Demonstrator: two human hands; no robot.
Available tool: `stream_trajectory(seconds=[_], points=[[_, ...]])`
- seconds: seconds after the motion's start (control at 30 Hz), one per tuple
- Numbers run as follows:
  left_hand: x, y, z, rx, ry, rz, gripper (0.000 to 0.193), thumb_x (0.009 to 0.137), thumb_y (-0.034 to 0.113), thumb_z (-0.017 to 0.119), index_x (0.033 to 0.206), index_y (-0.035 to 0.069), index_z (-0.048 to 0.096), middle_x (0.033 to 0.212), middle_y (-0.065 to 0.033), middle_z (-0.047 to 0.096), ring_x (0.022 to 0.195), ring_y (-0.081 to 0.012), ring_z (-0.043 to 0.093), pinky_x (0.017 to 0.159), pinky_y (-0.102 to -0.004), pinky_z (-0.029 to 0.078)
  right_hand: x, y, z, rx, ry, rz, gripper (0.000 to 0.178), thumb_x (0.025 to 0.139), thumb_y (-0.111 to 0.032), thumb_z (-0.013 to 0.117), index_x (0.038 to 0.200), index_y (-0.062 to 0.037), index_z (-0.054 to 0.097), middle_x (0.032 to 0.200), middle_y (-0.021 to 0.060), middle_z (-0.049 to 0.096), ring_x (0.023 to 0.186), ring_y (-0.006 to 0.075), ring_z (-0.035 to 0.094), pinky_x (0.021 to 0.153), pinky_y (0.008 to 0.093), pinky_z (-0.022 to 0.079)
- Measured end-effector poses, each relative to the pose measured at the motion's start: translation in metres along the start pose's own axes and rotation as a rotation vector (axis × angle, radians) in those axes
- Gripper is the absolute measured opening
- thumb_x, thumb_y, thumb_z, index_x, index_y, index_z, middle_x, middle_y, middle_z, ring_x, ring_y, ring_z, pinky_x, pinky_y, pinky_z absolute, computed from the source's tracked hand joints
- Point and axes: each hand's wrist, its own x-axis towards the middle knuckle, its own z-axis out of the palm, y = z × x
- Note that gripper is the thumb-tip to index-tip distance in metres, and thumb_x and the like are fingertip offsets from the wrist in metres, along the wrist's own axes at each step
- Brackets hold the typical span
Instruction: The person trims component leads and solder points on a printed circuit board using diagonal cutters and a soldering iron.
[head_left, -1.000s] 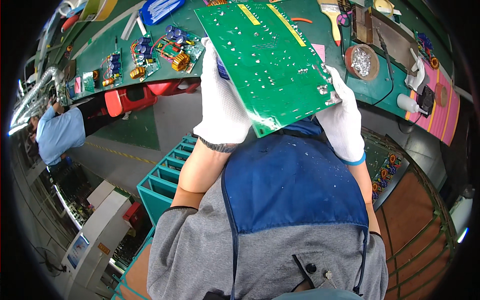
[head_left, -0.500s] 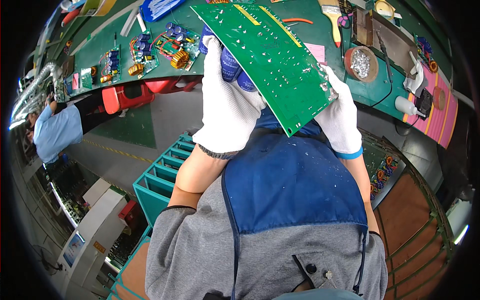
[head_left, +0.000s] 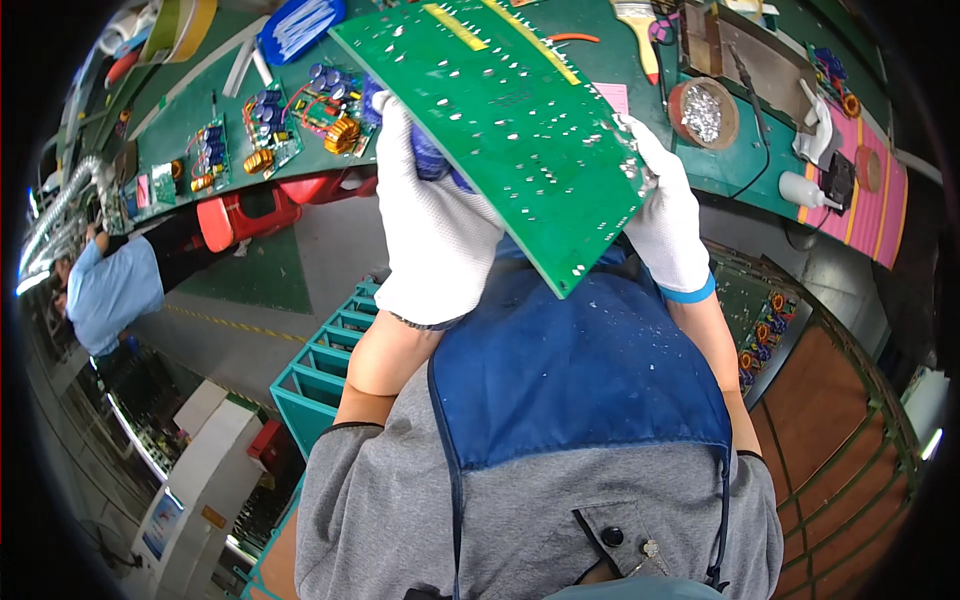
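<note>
Tilted further left since before, the green circuit board (head_left: 505, 125) stays gripped by the gloved left hand (head_left: 432, 235) and right hand (head_left: 668, 215).

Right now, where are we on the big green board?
Done: the large green circuit board is off the bench, solder side up, its joints showing as silver dots. In hand: left hand grips its near-left edge, right hand its right edge, board tilted. Left: smaller populated boards lie on the green bench, untouched.
</note>
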Motion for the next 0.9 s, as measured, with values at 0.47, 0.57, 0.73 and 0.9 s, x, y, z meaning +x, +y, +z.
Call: stream_trajectory(seconds=[0.47,0.57,0.73,0.9], points=[[0.008,-0.007,-0.012,0.050,-0.109,-0.070,0.032,0.093,0.012,0.042,0.124,0.003,0.041,0.116,-0.0119,0.055,0.101,-0.0207,0.057,0.083,-0.0337,0.050,-0.006,-0.008,-0.010,-0.588,-0.035,-0.198,0.044,0.088,-0.017,0.051,0.127,0.0003,0.045,0.122,0.0089,0.053,0.104,0.0163,0.052,0.091,0.0285,0.039],[0.002,-0.005,-0.017,0.019,-0.101,-0.098,0.033,0.093,0.015,0.041,0.124,0.004,0.042,0.116,-0.0117,0.055,0.101,-0.0209,0.057,0.084,-0.0340,0.050,-0.015,-0.015,-0.006,-1.514,-0.042,-0.759,0.063,0.070,0.007,0.061,0.130,-0.0003,0.042,0.125,0.0114,0.052,0.100,0.0224,0.054,0.090,0.0305,0.041],[-0.001,-0.011,-0.020,-0.038,-0.093,-0.144,0.034,0.093,0.018,0.041,0.124,0.005,0.042,0.116,-0.0113,0.054,0.102,-0.0211,0.056,0.084,-0.0345,0.050,-0.020,-0.015,0.000,-1.446,-0.022,-0.797,0.087,0.056,0.021,0.059,0.136,-0.0036,0.036,0.127,0.0129,0.051,0.090,0.0257,0.054,0.084,0.0315,0.044],[-0.006,-0.010,-0.028,-0.100,-0.079,-0.186,0.035,0.094,0.022,0.040,0.124,0.005,0.043,0.117,-0.0109,0.054,0.102,-0.0214,0.056,0.084,-0.0349,0.049,-0.022,-0.013,-0.001,-1.464,-0.046,-0.727,0.089,0.058,0.021,0.054,0.139,-0.0046,0.029,0.126,0.0112,0.052,0.083,0.0238,0.052,0.080,0.0309,0.046]])
